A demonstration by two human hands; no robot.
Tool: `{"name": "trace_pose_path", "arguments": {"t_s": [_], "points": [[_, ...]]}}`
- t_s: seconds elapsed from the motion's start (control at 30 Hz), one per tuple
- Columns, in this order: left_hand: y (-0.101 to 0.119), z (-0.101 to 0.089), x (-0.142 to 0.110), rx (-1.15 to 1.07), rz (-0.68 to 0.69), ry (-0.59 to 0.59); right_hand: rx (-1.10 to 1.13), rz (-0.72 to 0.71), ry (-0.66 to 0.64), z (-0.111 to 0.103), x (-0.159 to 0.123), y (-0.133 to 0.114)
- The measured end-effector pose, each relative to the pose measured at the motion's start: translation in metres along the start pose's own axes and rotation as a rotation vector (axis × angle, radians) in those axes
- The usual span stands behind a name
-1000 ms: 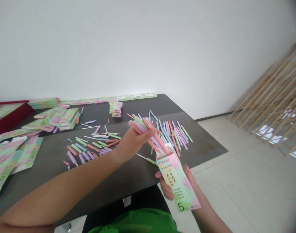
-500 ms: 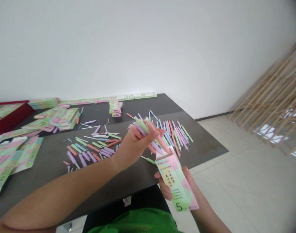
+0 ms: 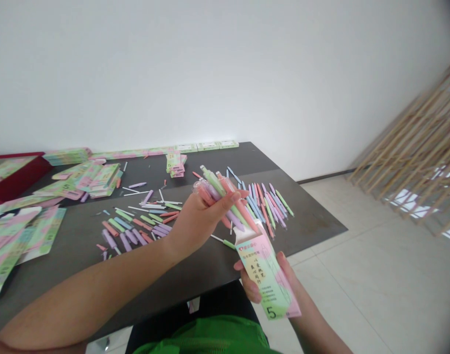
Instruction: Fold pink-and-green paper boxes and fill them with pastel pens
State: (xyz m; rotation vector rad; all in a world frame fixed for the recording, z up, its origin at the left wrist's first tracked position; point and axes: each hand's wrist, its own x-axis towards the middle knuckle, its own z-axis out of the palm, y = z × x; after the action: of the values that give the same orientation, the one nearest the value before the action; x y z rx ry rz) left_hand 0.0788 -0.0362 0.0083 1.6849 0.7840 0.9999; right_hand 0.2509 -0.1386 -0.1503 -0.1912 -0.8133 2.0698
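My left hand (image 3: pixel 195 221) grips a bundle of pens (image 3: pixel 225 199), tips entering the open carton (image 3: pixel 265 275) clasped in my right hand (image 3: pixel 254 282). Insertion is partial; many loose pens (image 3: pixel 269 201) remain on the table (image 3: pixel 210 265).

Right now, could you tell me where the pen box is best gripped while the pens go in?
Probably around its lower half, from beneath, as the right hand does: the box tilts mouth-up toward the pen bundle in the left hand, leaving the opening clear.
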Motion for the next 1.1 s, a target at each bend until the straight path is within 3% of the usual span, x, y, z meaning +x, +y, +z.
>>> {"name": "trace_pose_path", "arguments": {"t_s": [0.5, 0.63, 0.87, 0.97, 1.1], "points": [[0.021, 0.01, 0.004, 0.405, -0.134, -0.105, 0.069, -0.004, -0.022, -0.004, 0.001, 0.001], [0.02, 0.013, 0.007, 0.37, -0.15, -0.107, 0.088, -0.014, -0.074, -0.01, 0.004, 0.004], [-0.002, 0.014, 0.004, 0.247, -0.199, -0.188, 0.108, -0.057, -0.082, -0.009, 0.012, 0.009], [-0.003, 0.016, 0.0, 0.263, -0.162, -0.278, 0.1, -0.064, -0.083, -0.008, 0.017, 0.01], [-0.001, 0.018, -0.001, 0.229, -0.094, -0.487, 0.129, -0.069, -0.142, -0.008, 0.02, 0.011]]}}
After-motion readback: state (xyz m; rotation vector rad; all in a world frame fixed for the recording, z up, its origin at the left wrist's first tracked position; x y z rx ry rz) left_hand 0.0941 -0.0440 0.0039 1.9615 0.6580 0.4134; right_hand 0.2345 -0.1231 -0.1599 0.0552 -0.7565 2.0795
